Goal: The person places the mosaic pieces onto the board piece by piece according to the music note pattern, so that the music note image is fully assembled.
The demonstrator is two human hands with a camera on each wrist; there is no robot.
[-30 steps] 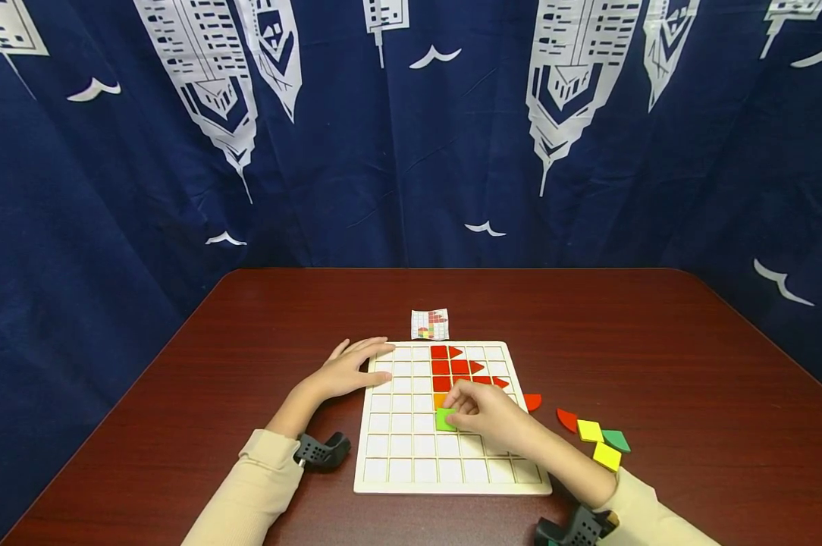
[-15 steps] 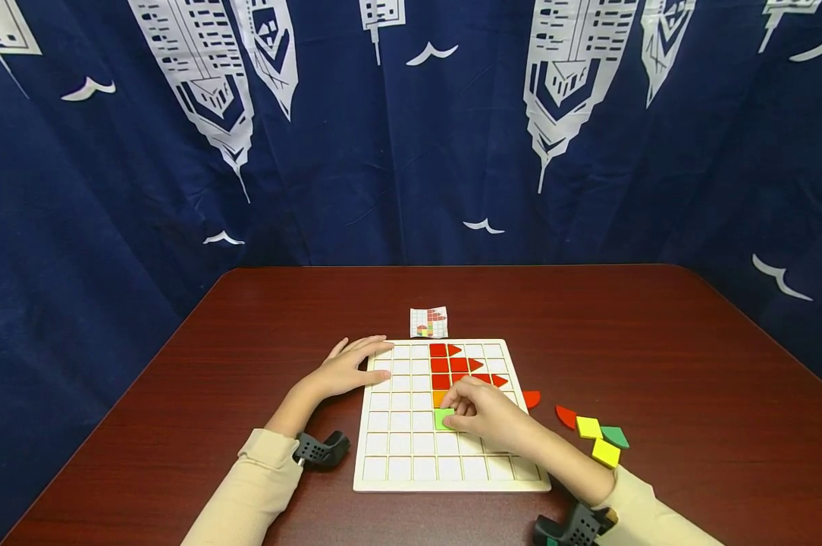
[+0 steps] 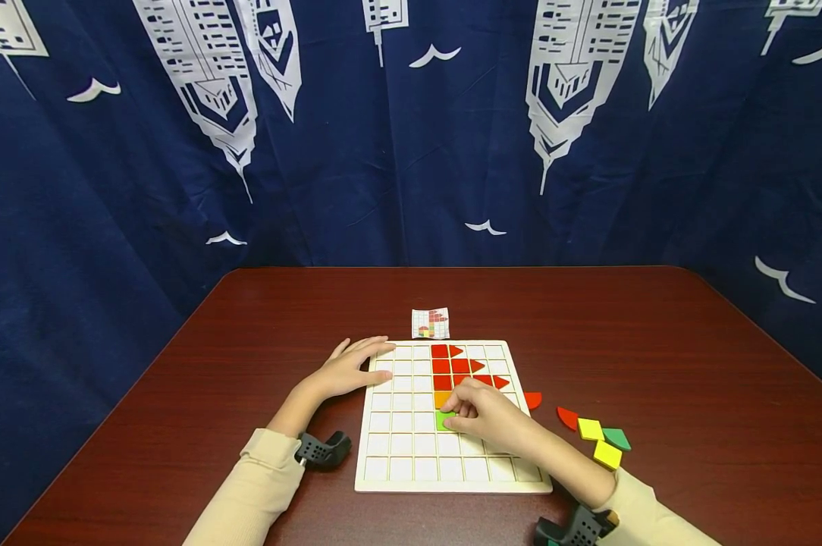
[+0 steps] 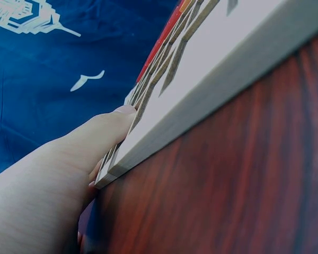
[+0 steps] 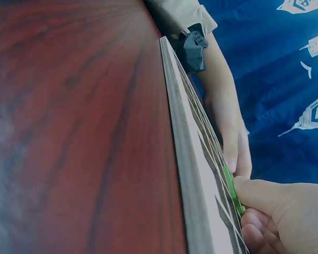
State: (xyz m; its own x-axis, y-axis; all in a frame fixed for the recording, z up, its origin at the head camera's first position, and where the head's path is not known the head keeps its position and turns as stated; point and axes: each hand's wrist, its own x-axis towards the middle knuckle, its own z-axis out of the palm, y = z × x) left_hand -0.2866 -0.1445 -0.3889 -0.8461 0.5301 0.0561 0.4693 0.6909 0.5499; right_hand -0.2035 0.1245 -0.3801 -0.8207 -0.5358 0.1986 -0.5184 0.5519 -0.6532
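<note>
On gridded board (image 3: pixel 412 470): red pieces (image 3: pixel 441 367), orange tile (image 3: pixel 441 400) in cells; right hand (image 3: pixel 484 415) pinches green tile (image 3: pixel 441 425), left hand (image 3: pixel 346 371) rests spread at left edge

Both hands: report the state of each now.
Left hand: open, resting on the left side of the white grid board.
Right hand: closed, pinching the light green square tile.

Left hand (image 4: pixel 55 164), lower left, thumb (image 4: pixel 103 131) laid on the face of a white gridded board (image 4: pixel 212 79), near its corner. Board runs slantwise to upper right, pale side edge showing. Thin red strip (image 4: pixel 158 45) along its far side, top centre. Dark reddish wood-grained table (image 4: pixel 222 190), lower right. Blue cloth (image 4: pixel 37 106), white printed shapes (image 4: pixel 26 24), upper left.
</note>
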